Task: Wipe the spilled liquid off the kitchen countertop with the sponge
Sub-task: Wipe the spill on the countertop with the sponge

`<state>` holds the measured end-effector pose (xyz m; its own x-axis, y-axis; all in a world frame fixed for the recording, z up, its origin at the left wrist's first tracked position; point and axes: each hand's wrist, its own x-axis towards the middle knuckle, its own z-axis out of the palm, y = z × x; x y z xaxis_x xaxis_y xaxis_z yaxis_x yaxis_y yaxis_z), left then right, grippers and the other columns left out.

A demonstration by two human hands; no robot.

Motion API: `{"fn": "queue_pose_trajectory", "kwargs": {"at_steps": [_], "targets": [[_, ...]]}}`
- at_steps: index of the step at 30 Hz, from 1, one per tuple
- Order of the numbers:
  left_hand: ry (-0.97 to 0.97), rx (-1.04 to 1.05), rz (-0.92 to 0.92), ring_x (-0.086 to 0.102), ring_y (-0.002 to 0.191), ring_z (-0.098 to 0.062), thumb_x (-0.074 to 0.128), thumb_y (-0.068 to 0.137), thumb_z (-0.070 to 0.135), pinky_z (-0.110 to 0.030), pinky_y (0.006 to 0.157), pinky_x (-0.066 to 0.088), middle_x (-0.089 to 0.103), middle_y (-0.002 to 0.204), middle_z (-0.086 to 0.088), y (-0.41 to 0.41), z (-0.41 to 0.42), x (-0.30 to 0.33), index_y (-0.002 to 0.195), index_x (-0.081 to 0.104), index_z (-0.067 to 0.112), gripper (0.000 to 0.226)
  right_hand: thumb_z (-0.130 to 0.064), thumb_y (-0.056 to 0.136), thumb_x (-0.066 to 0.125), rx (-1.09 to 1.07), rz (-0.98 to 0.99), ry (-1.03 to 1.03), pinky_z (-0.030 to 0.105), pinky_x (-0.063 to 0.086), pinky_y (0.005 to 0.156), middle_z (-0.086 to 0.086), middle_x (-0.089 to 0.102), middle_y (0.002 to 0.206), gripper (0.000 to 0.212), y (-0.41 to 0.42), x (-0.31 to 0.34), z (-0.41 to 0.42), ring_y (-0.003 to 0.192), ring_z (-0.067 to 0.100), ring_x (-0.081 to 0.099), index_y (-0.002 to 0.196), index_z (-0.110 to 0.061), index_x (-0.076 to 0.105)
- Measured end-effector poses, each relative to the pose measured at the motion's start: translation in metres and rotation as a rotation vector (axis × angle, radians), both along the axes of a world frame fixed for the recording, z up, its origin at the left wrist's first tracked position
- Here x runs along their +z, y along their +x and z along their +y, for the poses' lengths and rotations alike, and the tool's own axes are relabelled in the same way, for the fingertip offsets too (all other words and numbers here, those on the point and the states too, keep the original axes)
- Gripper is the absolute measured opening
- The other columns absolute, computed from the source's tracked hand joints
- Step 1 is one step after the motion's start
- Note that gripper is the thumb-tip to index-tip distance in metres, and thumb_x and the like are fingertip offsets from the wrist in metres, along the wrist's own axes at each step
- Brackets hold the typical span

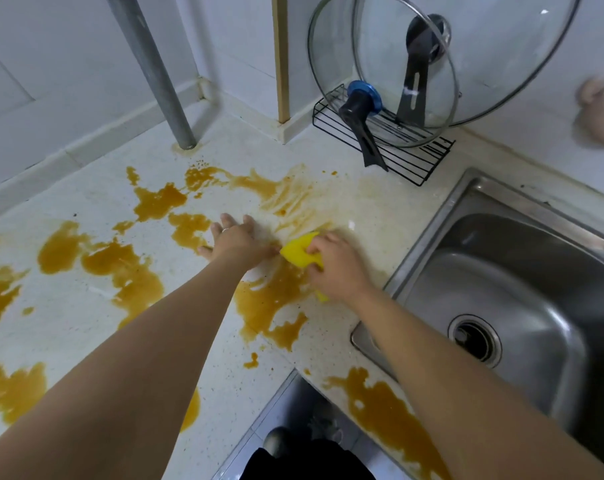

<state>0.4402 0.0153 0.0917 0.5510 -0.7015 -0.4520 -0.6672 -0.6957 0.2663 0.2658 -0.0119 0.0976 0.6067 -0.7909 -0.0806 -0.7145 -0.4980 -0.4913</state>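
Brown-orange spilled liquid lies in puddles and smears across the pale speckled countertop, from the left edge to the front strip beside the sink. My right hand grips a yellow sponge and presses it onto the counter in the middle of the spill. A streaked, thinner patch of liquid spreads just beyond the sponge. My left hand lies flat with fingers spread on the counter, right beside the sponge on its left.
A steel sink fills the right side. Behind it a black wire rack holds two glass pot lids against the white tiled wall. A grey metal pole rises from the counter's back left. A pale ceramic pot sits at the far right.
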Motion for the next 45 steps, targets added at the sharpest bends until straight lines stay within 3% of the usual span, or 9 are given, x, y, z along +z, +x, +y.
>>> {"fn": "queue_pose_trajectory", "kwargs": {"at_steps": [4, 9, 15, 20, 25, 30, 35, 40, 45], "targets": [[-0.005, -0.013, 0.002, -0.003, 0.145, -0.029, 0.063, 0.079, 0.058, -0.063, 0.111, 0.009, 0.002, 0.157, -0.005, 0.001, 0.001, 0.0, 0.148, 0.022, 0.028, 0.085, -0.014, 0.087, 0.053, -0.363, 0.082, -0.03, 0.032, 0.042, 0.087, 0.012, 0.049, 0.122, 0.03, -0.031, 0.006, -0.021, 0.11, 0.029, 0.051, 0.116, -0.008, 0.053], [0.008, -0.002, 0.007, -0.003, 0.145, -0.029, 0.064, 0.079, 0.056, -0.063, 0.11, 0.013, 0.002, 0.156, -0.006, 0.0, -0.001, 0.003, 0.147, 0.023, 0.027, 0.085, -0.017, 0.086, 0.056, -0.04, 0.0, 0.054, 0.024, 0.035, 0.071, 0.005, 0.05, 0.112, 0.021, -0.006, 0.003, 0.015, 0.1, 0.022, 0.053, 0.106, -0.011, 0.053], [0.017, -0.021, 0.007, -0.005, 0.145, -0.03, 0.062, 0.08, 0.058, -0.063, 0.111, 0.011, -0.001, 0.157, -0.005, -0.001, 0.0, 0.006, 0.149, 0.018, 0.026, 0.088, -0.018, 0.091, 0.047, -0.485, 0.196, -0.082, 0.036, 0.045, 0.083, 0.019, 0.043, 0.123, 0.039, -0.051, 0.007, -0.012, 0.107, 0.035, 0.051, 0.125, 0.0, 0.041], [0.033, -0.031, 0.0, -0.006, 0.145, -0.031, 0.061, 0.08, 0.059, -0.064, 0.111, 0.012, -0.002, 0.157, -0.007, -0.001, -0.001, 0.006, 0.15, 0.016, 0.025, 0.09, -0.02, 0.089, 0.052, -0.159, 0.079, 0.018, 0.029, 0.04, 0.073, 0.009, 0.048, 0.116, 0.028, -0.024, -0.001, 0.025, 0.101, 0.025, 0.053, 0.114, -0.007, 0.047], [0.039, -0.048, -0.008, -0.005, 0.145, -0.031, 0.06, 0.08, 0.061, -0.064, 0.11, 0.014, -0.002, 0.158, -0.007, -0.001, 0.001, 0.007, 0.149, 0.019, 0.025, 0.088, -0.017, 0.09, 0.051, -0.398, 0.133, -0.08, 0.036, 0.042, 0.089, 0.016, 0.048, 0.121, 0.03, -0.043, 0.001, 0.0, 0.109, 0.031, 0.05, 0.117, -0.003, 0.049], [0.026, -0.035, 0.012, -0.009, 0.146, -0.03, 0.062, 0.081, 0.058, -0.063, 0.112, 0.009, -0.006, 0.158, -0.007, -0.001, 0.001, 0.01, 0.149, 0.02, 0.024, 0.087, -0.014, 0.087, 0.055, -0.013, 0.011, -0.025, 0.026, 0.036, 0.084, 0.007, 0.051, 0.113, 0.02, -0.01, -0.004, 0.031, 0.105, 0.022, 0.049, 0.107, -0.009, 0.054], [0.016, -0.029, 0.01, -0.009, 0.146, -0.029, 0.062, 0.081, 0.057, -0.063, 0.112, 0.007, -0.006, 0.159, -0.006, -0.002, 0.002, 0.011, 0.149, 0.02, 0.024, 0.086, -0.01, 0.085, 0.055, -0.372, 0.087, -0.134, 0.034, 0.036, 0.094, 0.012, 0.052, 0.12, 0.029, -0.022, -0.003, 0.007, 0.111, 0.03, 0.046, 0.113, -0.007, 0.056], [0.013, -0.015, 0.017, -0.009, 0.146, -0.029, 0.063, 0.08, 0.058, -0.064, 0.112, 0.007, -0.005, 0.159, -0.005, -0.002, 0.0, 0.008, 0.149, 0.02, 0.025, 0.088, -0.008, 0.081, 0.058, 0.001, -0.025, -0.042, 0.032, 0.038, 0.091, 0.01, 0.056, 0.111, 0.02, 0.004, -0.006, 0.023, 0.111, 0.027, 0.05, 0.101, -0.008, 0.058], [0.013, -0.023, -0.014, -0.005, 0.146, -0.029, 0.062, 0.081, 0.057, -0.062, 0.111, 0.01, -0.001, 0.158, -0.005, -0.002, 0.001, 0.005, 0.148, 0.02, 0.026, 0.085, -0.012, 0.086, 0.055, -0.386, 0.033, -0.123, 0.034, 0.037, 0.093, 0.013, 0.051, 0.119, 0.027, 0.0, -0.008, -0.005, 0.112, 0.029, 0.046, 0.113, -0.008, 0.056]]}}
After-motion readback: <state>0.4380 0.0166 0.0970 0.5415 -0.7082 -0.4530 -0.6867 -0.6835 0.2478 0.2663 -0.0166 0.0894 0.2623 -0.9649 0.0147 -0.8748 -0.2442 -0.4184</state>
